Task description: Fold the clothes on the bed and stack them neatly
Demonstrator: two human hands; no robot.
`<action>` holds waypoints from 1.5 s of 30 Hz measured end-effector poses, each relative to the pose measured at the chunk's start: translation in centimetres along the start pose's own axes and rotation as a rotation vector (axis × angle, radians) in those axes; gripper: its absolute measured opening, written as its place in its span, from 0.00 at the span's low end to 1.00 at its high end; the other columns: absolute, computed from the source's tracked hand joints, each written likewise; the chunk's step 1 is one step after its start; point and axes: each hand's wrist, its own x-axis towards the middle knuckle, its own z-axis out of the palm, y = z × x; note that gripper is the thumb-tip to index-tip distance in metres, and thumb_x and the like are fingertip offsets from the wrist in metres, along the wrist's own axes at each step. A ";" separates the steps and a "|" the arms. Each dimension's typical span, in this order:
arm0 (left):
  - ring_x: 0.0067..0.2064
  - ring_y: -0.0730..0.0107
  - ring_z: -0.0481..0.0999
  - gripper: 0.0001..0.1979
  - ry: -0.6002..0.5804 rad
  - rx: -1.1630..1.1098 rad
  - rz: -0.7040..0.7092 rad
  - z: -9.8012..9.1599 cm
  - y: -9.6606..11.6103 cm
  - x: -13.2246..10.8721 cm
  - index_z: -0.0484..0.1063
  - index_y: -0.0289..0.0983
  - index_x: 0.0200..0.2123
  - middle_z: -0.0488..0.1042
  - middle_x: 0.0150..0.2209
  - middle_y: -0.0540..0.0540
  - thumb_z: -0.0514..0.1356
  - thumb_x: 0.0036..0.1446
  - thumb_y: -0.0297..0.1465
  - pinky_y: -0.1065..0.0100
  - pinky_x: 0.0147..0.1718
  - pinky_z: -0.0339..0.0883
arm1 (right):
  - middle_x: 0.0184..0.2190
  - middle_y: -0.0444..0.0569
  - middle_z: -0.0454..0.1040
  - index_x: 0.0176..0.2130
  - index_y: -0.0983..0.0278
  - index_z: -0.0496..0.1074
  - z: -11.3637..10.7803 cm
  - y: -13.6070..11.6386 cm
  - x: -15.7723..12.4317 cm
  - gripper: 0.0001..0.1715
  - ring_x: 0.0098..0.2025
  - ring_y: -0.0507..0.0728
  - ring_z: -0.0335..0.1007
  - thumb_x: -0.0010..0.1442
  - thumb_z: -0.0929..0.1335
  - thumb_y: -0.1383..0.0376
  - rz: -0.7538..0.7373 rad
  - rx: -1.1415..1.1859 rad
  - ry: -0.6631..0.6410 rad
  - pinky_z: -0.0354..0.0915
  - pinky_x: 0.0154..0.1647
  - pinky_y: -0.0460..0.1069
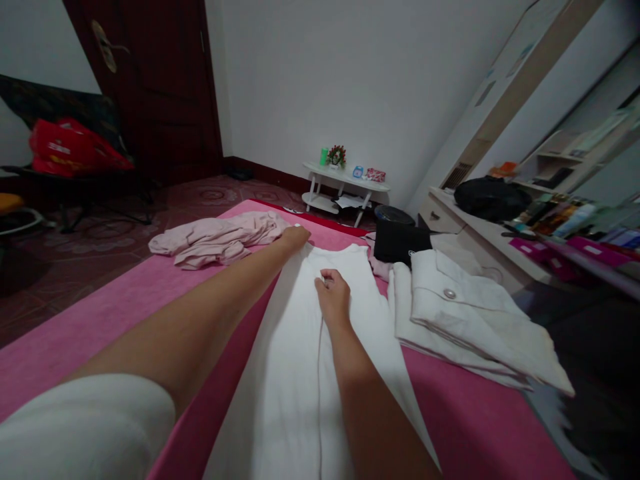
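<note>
A white garment (295,373) lies stretched out lengthwise on the pink bed (100,313). My left hand (294,237) reaches to its far left corner, fingers curled down on the cloth's edge. My right hand (333,295) rests on the middle of the garment, fingers pinched on a fold of the white fabric. A crumpled pale pink garment (220,239) lies just left of my left hand.
A folded cream jacket (470,313) lies on the bed to the right, with a black bag (400,241) behind it. A small white table (345,183) stands by the far wall. A cluttered dresser (500,233) runs along the right. A dark door (150,80) is at the back left.
</note>
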 end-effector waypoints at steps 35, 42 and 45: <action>0.69 0.51 0.33 0.33 -0.088 -0.283 0.523 1.5 7.0 -33.9 0.42 0.30 0.68 0.36 0.68 0.34 0.49 0.65 0.37 0.50 0.65 0.39 | 0.40 0.53 0.69 0.41 0.66 0.68 -0.6 0.3 -0.2 0.17 0.35 0.56 0.69 0.48 0.66 0.69 -0.092 -0.182 0.067 0.65 0.44 0.52; 0.68 0.50 0.44 0.36 -0.255 -0.556 0.737 -1.9 6.8 -37.9 0.48 0.31 0.67 0.45 0.67 0.33 0.56 0.61 0.38 0.53 0.64 0.49 | 0.47 0.51 0.68 0.46 0.62 0.67 -3.7 0.0 -2.5 0.26 0.49 0.59 0.68 0.44 0.69 0.69 -0.188 -0.180 -0.187 0.65 0.51 0.54; 0.63 0.60 0.61 0.24 -0.275 -0.726 0.824 -2.8 6.3 -36.0 0.63 0.38 0.61 0.62 0.62 0.41 0.54 0.63 0.36 0.65 0.60 0.58 | 0.50 0.53 0.67 0.49 0.62 0.66 -7.2 0.2 -5.4 0.27 0.53 0.60 0.66 0.48 0.68 0.68 -0.285 -0.247 -0.292 0.62 0.57 0.56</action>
